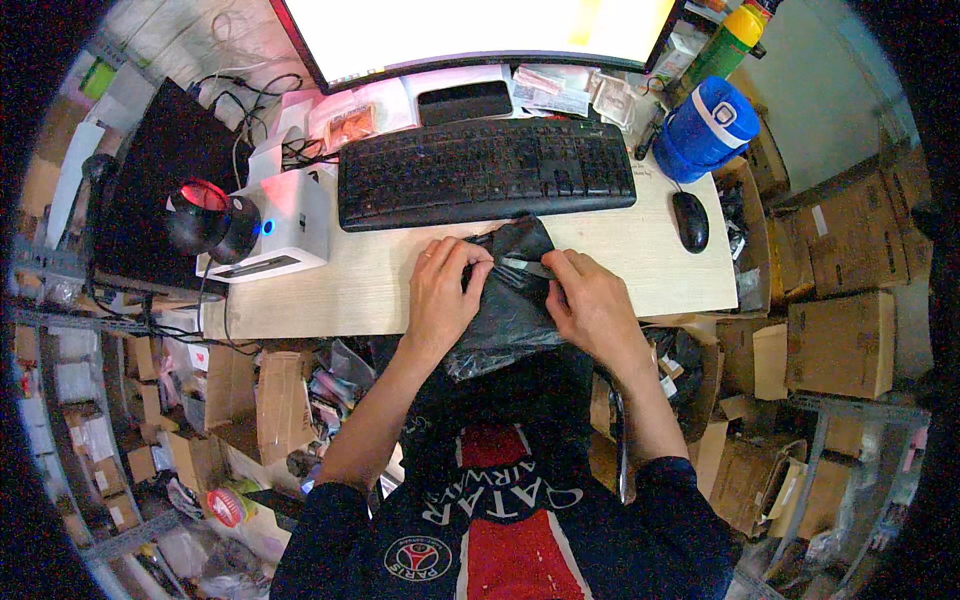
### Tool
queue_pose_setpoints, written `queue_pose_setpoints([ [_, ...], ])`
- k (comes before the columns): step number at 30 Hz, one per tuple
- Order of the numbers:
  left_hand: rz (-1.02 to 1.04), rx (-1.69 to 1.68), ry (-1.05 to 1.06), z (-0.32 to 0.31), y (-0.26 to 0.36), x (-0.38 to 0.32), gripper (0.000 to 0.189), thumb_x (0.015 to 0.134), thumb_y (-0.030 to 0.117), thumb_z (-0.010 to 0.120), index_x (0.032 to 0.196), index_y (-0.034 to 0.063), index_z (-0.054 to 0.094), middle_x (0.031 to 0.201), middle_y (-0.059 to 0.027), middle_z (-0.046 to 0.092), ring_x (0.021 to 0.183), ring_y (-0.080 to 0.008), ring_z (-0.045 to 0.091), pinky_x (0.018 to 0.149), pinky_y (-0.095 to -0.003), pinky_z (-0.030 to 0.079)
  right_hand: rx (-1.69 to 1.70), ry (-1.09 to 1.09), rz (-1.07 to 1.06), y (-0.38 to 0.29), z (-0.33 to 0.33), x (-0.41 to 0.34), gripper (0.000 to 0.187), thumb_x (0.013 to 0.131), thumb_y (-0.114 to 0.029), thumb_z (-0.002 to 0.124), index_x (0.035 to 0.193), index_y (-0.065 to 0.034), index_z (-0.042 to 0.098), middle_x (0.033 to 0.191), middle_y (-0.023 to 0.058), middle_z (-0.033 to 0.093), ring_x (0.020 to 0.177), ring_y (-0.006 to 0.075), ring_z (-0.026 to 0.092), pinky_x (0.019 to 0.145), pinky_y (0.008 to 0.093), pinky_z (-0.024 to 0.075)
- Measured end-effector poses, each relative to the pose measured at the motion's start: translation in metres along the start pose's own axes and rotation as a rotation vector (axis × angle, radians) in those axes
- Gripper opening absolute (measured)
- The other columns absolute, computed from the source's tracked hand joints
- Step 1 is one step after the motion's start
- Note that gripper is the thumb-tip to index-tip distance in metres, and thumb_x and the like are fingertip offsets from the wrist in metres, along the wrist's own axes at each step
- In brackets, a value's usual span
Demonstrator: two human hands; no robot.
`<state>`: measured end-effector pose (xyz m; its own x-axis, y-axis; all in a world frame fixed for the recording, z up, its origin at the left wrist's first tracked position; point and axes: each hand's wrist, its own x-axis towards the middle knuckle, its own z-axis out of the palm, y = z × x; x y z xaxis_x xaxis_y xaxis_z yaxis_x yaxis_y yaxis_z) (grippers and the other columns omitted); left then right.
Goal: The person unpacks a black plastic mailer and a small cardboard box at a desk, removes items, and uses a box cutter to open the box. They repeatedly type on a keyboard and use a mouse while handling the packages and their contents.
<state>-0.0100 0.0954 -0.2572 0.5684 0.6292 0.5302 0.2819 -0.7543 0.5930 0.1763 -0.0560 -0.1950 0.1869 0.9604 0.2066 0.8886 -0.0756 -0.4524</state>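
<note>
A black plastic bag (517, 319) lies over the front edge of the pale wooden desk (360, 292), its lower end hanging toward my lap. Pinched between the thumb and fingers of my left hand (444, 292) is the bag's upper left part. My right hand (592, 304) grips the opposite side, fingers curled in. Creases run across the plastic between both hands, where a small pale strip (516, 263) shows. The bag's top end reaches close to the front of the black keyboard (487, 172). Whatever the bag holds is hidden.
A white box-shaped device (289, 217) and a black scanner lit red (206, 214) stand on the left. On the right are a wired mouse (690, 223) and a blue jug (701, 131). A monitor (480, 34) rises behind the keyboard. Cardboard boxes (840, 345) flank the desk.
</note>
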Motion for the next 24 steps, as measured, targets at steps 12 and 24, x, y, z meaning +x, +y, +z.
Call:
queue_pose_setpoints([
  [12,0.056,-0.006,-0.017,-0.018,-0.006,-0.007,0.014,0.093,0.003,0.081,0.102,0.0052,0.07,0.101,-0.0102,0.071,0.097,-0.0346,0.069,0.093,-0.0481,0.054,-0.103,0.177,0.348,0.068,-0.038,-0.017,0.023,0.101,-0.004,0.065,0.124,-0.0013,0.068,0.118,0.0252,0.076,0.105,0.0467,0.075,0.091,0.0531,0.0594],
  [24,-0.085,0.146,-0.169,-0.01,0.019,0.035,0.022,0.091,0.019,0.085,0.102,0.0083,0.071,0.093,-0.0087,0.067,0.092,-0.031,0.071,0.084,-0.0474,0.057,-0.432,0.337,0.508,0.112,-0.006,-0.03,0.028,0.106,-0.014,0.069,0.132,-0.0038,0.068,0.125,0.0237,0.065,0.111,0.0465,0.07,0.092,0.0548,0.059],
])
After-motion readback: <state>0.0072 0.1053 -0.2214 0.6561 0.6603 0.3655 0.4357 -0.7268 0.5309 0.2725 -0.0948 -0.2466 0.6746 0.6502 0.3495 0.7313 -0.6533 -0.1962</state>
